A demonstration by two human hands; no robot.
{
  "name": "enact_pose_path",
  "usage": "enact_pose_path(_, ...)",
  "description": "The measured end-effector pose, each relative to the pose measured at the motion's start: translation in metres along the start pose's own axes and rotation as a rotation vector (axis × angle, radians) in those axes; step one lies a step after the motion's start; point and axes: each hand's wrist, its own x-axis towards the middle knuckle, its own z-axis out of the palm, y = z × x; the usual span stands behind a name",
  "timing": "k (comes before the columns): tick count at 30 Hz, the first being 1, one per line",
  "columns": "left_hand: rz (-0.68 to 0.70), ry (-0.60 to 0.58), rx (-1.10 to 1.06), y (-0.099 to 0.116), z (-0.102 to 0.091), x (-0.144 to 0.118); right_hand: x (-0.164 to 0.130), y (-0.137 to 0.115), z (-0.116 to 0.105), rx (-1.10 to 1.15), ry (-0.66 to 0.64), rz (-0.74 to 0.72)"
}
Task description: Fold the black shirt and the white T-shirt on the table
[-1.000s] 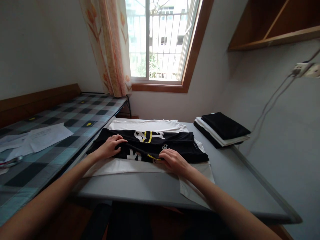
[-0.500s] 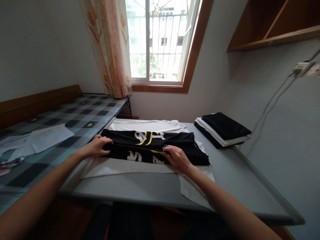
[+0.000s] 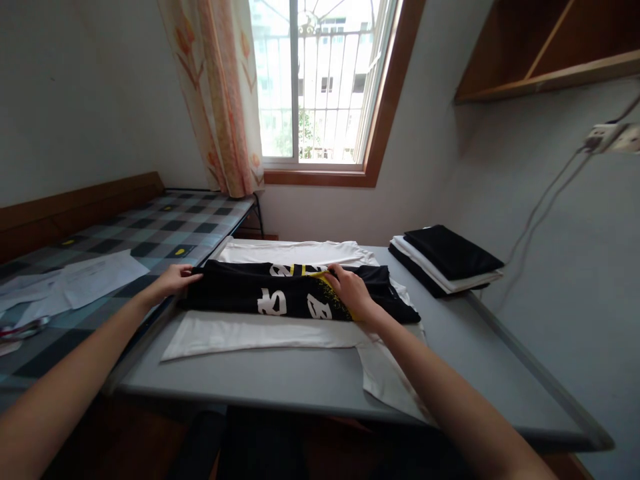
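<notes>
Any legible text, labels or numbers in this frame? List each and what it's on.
Nothing reads cleanly.
Black shirt: large white print with yellow marks, partly folded under and partly covered by the right hand; the characters cannot be made out.
Papers on the bed: any print is too small and blurred.
Yellow marks on the checked bed cover: too small to read.
Folded stack of clothes: no text visible.

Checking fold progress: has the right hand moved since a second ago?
Yes. The right hand went away from the table's near edge, toward the window.
</notes>
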Motion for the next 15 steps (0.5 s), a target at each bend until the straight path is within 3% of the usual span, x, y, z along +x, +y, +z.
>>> enact_pose_path(4, -0.031, 0.077, 0.205, 0.004, 0.023, 0.011, 0.014, 0.004, 0.01, -0.099, -0.126, 0.062)
enact_pose_path(7, -0.047, 0.115, 0.45, 0.011, 0.029, 0.01, 0.017, 0.003, 0.013, -0.149, -0.122, 0.059)
enact_pose_path(11, -0.136, 0.056, 0.676, 0.021, 0.034, 0.0, 0.015, 0.001, 0.01, -0.16, -0.098, 0.05)
enact_pose_path(15, -0.141, 0.034, 0.759, 0.026, 0.041, -0.01, 0.008, 0.01, 0.006, -0.134, -0.102, 0.048)
